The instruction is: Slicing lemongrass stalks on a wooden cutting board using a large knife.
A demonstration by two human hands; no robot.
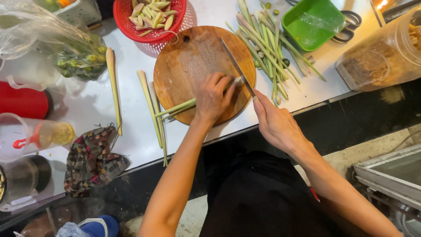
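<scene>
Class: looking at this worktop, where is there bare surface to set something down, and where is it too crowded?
Bare patches: the table between the single stalk and the cutting board, and the front edge beside the patterned cloth. Crowded: the lemongrass pile, green tray and red basket.

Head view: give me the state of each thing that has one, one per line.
Left hand: pressing stalks on the board.
Right hand: gripping knife, blade at the stalk end.
Red basket: holds cut pieces.
Green tray: empty.
Cloth: crumpled.
</scene>
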